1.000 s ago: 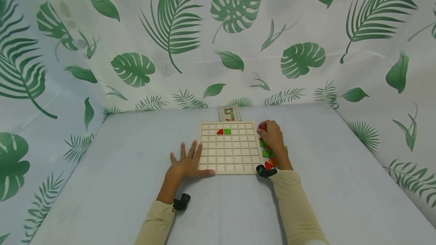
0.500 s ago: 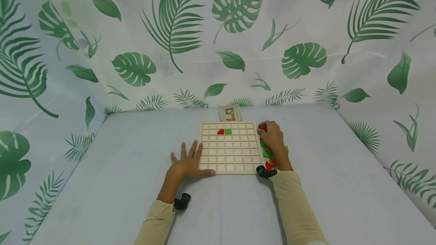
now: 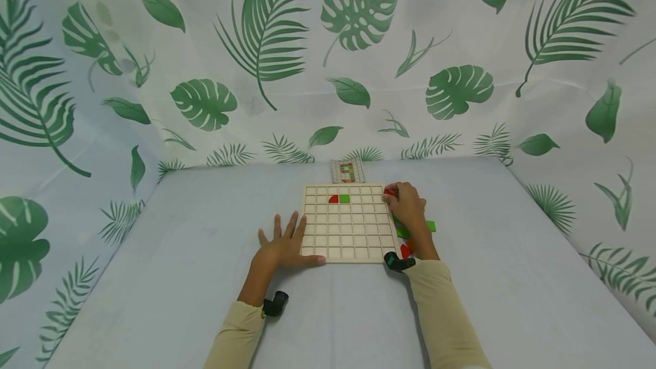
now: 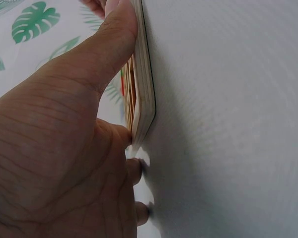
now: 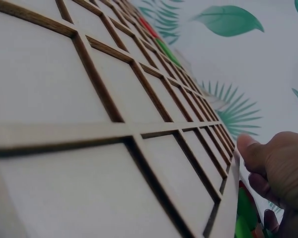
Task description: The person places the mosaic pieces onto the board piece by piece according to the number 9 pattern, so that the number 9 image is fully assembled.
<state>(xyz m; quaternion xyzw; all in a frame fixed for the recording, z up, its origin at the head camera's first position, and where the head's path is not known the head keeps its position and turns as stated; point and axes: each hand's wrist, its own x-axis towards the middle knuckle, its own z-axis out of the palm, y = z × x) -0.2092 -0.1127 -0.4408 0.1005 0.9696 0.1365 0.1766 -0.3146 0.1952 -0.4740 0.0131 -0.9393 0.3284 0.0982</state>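
Note:
A square wooden grid board (image 3: pixel 338 232) lies on the table with a red quarter-round piece (image 3: pixel 334 199) and a green square piece (image 3: pixel 345 199) side by side in its second row. My left hand (image 3: pixel 279 249) is spread at the board's left near corner, its thumb along the front edge, as the left wrist view also shows. At the far right corner my right hand (image 3: pixel 407 204) pinches a red piece (image 3: pixel 390 191) between thumb and fingers. In the right wrist view that hand (image 5: pixel 283 168) is beside the board's edge, the held piece hidden.
Several loose green, red and orange pieces lie right of the board, partly under my right forearm, including a green piece (image 3: pixel 431 226) and a red piece (image 3: pixel 405 251). A small pattern card (image 3: pixel 348 170) stands behind the board. Leaf-printed cloth (image 3: pixel 307 44) surrounds the table.
My right hand has shifted slightly left with the red piece, from beside the board to its far right corner. The left hand has stayed in place.

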